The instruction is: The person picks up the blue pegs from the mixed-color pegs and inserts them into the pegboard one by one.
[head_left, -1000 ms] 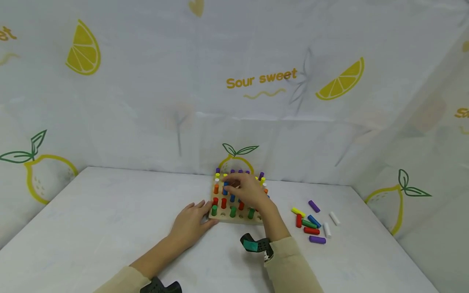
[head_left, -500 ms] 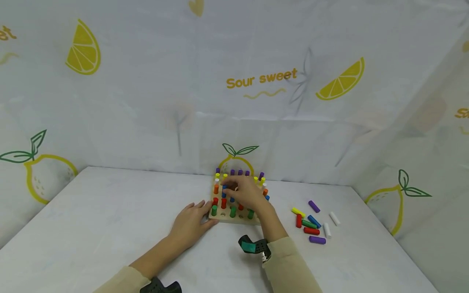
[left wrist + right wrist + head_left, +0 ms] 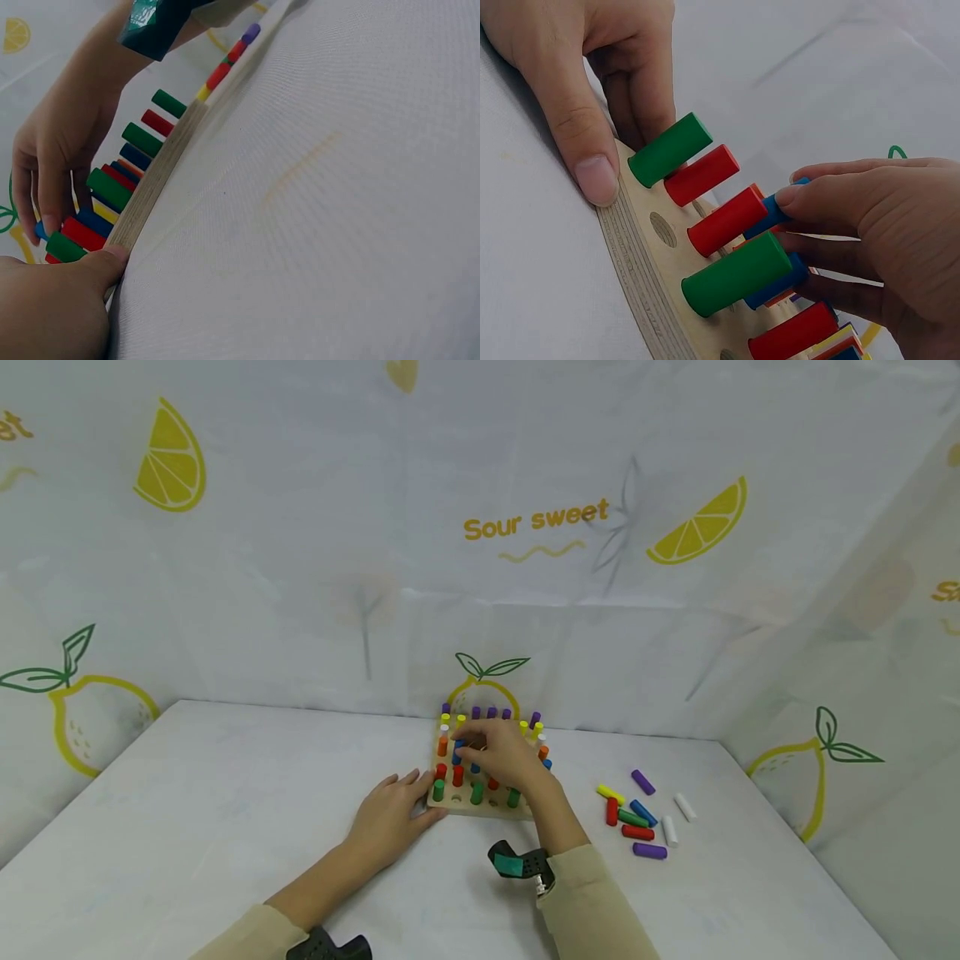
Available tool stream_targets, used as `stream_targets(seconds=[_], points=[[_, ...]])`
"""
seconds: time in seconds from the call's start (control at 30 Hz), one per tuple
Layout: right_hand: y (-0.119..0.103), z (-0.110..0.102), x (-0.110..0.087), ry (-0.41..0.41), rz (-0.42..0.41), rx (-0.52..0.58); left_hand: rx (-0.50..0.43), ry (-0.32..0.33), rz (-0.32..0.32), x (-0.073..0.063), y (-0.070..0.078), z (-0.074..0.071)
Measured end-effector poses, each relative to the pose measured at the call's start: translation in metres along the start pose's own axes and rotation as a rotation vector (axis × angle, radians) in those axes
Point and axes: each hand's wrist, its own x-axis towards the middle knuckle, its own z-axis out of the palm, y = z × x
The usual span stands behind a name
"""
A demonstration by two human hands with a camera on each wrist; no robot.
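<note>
A wooden pegboard [image 3: 468,810] with rows of coloured pegs lies at the back middle of the table. My left hand [image 3: 386,827] holds its near left corner, thumb against the front edge and fingers along the side. Over the board's left part, my right hand [image 3: 506,753] pinches a blue peg [image 3: 769,217] between thumb and fingers. That peg stands behind a red peg [image 3: 727,220]; its lower end is hidden in the right wrist view. Green pegs [image 3: 477,793] stand in the front row with bare holes between them. My right hand covers the board's middle.
Right of the board lie several loose pegs: a yellow one [image 3: 611,794], a green one [image 3: 633,819], a blue one [image 3: 643,813], and red, white and purple ones. A white cloth printed with lemons [image 3: 566,522] hangs behind the white table [image 3: 247,793].
My right hand has moved slightly down and toward me with the blue peg, then nearly stopped. The left hand and the loose pegs have not moved.
</note>
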Motion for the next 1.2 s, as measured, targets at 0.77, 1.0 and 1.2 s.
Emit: stream_targets(seconds=[0.77, 1.0, 1.2], points=[[-0.0004, 0.0025, -0.001, -0.046, 0.024, -0.069, 0.003, 0.007, 0.009, -0.0002, -0.0006, -0.0004], [0.0018, 0.0037, -0.0004, -0.045, 0.026, -0.077, 0.008, 0.003, 0.007, 0.0003, -0.0007, 0.0003], [0.0016, 0.0047, 0.0, -0.054, 0.029, -0.086, 0.011, -0.008, -0.002, 0.0002, -0.0004, -0.0004]])
